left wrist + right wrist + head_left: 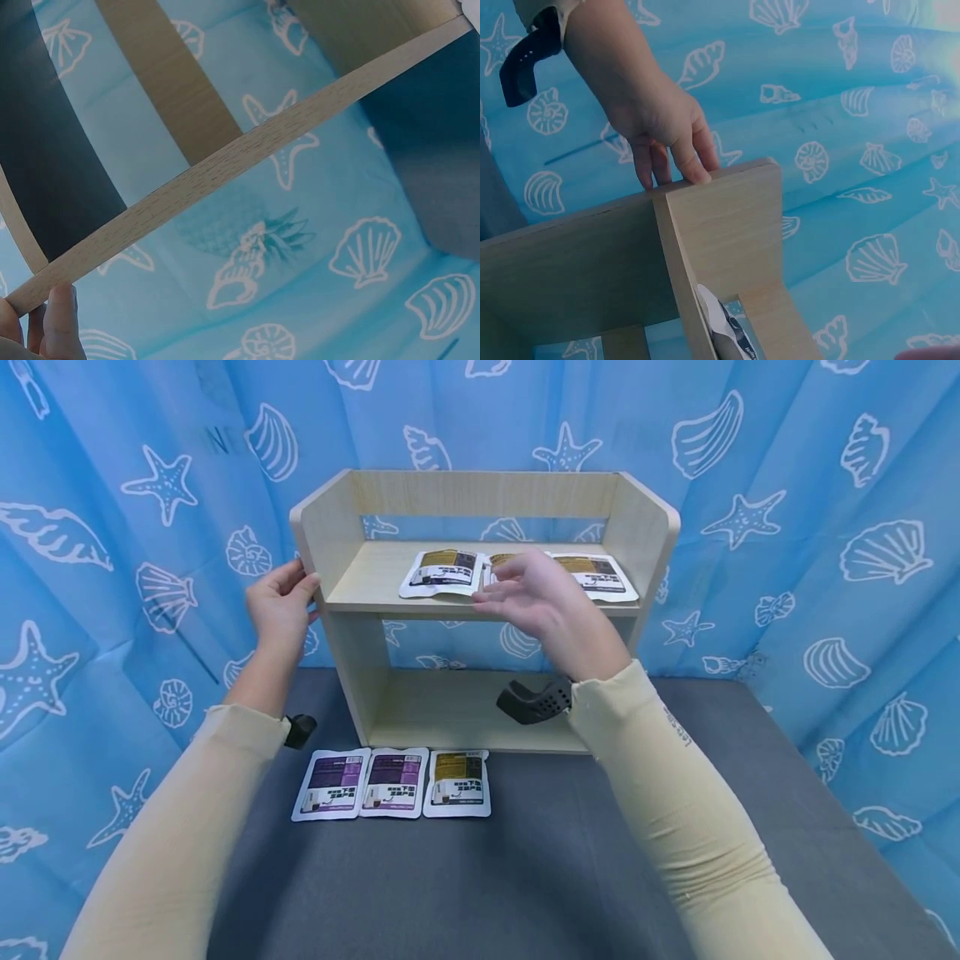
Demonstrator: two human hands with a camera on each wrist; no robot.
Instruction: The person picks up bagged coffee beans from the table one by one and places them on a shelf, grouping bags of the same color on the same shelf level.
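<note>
My left hand [281, 603] holds the left side panel of a pale wooden two-tier shelf [483, 493], thumb near its front edge; the right wrist view shows that same hand [656, 124]. My right hand [534, 593] hangs in front of the upper tier, fingers loosely extended, with nothing seen in it. On that tier lie white-edged, gold-and-black pouches: a left one [444, 572], a right one [600, 578], and a middle one partly hidden behind my right hand. Two purple pouches [330, 785] and a gold one [457, 785] lie in a row before the shelf.
The shelf stands on a dark grey tabletop [420, 885], against a blue curtain [772, 452] printed with white shells and starfish. Its lower tier [450, 706] is partly covered by the right wrist's black strap [534, 700].
</note>
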